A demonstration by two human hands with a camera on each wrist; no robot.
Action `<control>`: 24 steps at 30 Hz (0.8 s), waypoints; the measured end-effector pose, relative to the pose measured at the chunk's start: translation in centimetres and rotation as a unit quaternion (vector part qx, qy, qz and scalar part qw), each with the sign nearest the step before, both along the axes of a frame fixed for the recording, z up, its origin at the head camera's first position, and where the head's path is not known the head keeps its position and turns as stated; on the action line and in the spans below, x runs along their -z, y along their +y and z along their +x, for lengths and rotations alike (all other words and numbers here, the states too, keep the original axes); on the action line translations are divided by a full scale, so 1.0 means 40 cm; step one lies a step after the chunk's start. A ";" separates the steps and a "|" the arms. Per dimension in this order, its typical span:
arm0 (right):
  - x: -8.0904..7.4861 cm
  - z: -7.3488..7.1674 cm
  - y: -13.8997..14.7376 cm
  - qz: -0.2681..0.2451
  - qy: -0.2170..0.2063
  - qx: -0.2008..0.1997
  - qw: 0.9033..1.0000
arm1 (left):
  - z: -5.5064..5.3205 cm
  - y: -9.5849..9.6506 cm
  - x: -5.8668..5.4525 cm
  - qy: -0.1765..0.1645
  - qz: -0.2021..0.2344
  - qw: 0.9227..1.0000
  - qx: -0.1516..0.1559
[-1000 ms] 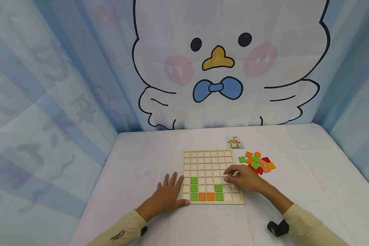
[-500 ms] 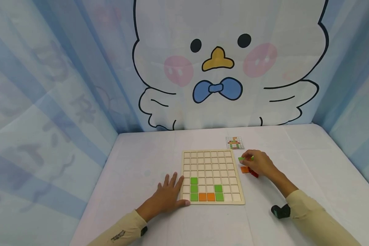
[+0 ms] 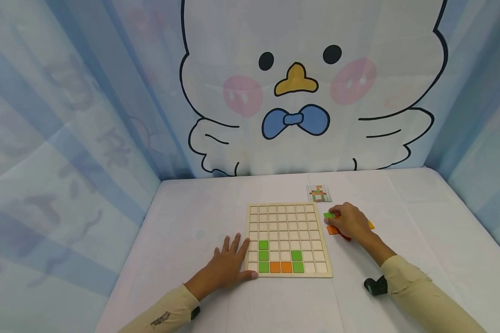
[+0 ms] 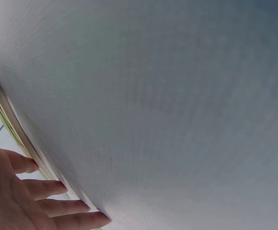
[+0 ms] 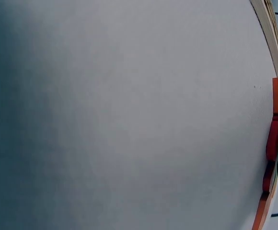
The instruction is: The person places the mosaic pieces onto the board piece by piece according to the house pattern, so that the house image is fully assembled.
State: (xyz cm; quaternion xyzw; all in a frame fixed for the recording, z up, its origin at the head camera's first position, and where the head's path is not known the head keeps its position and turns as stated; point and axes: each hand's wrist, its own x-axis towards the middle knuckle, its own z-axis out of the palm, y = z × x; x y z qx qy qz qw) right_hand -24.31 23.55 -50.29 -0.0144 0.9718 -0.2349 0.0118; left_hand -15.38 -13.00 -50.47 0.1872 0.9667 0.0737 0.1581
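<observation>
Grid board: flat on the white tabletop before you, between your two hands.
Tiles on the board: three green tiles form a column toward your left, two more green tiles a shorter one to its right; two orange tiles fill the nearest row between them.
Left hand: your fingers are spread and grasp nothing; your index fingertip meets the board's left edge and your thumb lies at its near left corner, probably so that it cannot slide.
Right hand: your fingers bend down over the loose tiles beside the board's right edge, apparently to get at a single piece. Your fingertips are at a loose green tile; you cannot tell from these views whether it is pinched.
Pattern card: face up just beyond the far right corner, likely set there so you can glance at its coloured grid.
In the way: your right hand hides most of the heap, leaving orange, red and yellow edges showing around it.
Around you: a black device by your right sleeve, and a backdrop with a cartoon bird behind the tabletop.
</observation>
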 end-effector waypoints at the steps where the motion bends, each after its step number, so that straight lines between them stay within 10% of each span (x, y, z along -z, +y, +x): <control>1: -0.001 0.001 -0.001 -0.001 -0.001 -0.001 1.000 | 0.000 0.000 -0.001 0.001 0.000 1.000 0.001; 24: -0.001 0.012 -0.016 -0.030 0.012 -0.028 0.999 | 0.001 -0.001 -0.001 0.000 0.003 1.000 0.003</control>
